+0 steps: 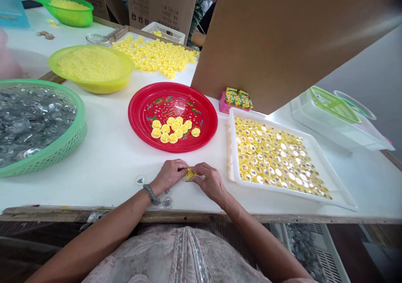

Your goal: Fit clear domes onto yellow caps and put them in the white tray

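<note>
My left hand (171, 174) and my right hand (210, 181) meet at the table's front edge. Both pinch one small yellow piece (190, 173) between their fingertips. A green bead bracelet sits on my left wrist. Just beyond my hands lies a red plate (201, 107) with several yellow pieces (173, 129) clustered on it. To the right stands a white tray (314, 146) packed with several yellow pieces capped in clear plastic. A few clear caps (140, 180) lie on the table by my left wrist.
A green basket (67, 142) of clear caps sits at the left. Behind it are a yellow-green bowl (94, 86) of yellow bits and loose yellow pieces (157, 56). A cardboard sheet (276, 40) leans at the right, small pink-yellow boxes (237, 99) at its foot. Clear lidded bins (339, 119) stand far right.
</note>
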`<state>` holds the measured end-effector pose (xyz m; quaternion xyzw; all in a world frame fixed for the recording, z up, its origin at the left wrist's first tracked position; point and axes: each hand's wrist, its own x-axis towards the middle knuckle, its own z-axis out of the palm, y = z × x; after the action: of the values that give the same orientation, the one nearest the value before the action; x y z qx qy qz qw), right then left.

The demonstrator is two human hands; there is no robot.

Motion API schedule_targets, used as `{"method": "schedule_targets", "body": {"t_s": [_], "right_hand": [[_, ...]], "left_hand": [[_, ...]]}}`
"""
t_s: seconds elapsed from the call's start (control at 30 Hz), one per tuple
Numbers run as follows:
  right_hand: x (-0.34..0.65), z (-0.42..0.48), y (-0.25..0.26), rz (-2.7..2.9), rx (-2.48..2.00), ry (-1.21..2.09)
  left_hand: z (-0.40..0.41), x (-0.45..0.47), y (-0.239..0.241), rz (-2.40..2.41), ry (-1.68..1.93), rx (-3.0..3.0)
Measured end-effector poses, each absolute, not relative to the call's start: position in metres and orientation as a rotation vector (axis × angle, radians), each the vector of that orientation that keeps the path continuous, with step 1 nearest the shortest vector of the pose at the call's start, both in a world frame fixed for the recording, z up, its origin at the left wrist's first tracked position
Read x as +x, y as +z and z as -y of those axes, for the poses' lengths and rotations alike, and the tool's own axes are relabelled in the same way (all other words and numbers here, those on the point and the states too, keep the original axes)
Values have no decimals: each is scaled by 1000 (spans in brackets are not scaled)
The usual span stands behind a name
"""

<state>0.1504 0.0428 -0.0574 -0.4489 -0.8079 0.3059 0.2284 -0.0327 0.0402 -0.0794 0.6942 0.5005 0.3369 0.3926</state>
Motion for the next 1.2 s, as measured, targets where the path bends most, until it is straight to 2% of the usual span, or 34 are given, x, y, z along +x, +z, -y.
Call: {"method": "schedule_targets", "body": {"t_s": [0.57, 0.83, 1.2], "right_hand": [[138, -49, -55, 2515, -1301, 552], [134, -57, -51, 2550, -1308, 596], [147, -32, -61, 2237, -1365, 737]], "left_hand": [[-42, -35, -73, -1234, 787, 1644], [-41, -26, -69, -1368, 700, 1309], [-34, -24, -75, -1373, 784, 1277]]}}
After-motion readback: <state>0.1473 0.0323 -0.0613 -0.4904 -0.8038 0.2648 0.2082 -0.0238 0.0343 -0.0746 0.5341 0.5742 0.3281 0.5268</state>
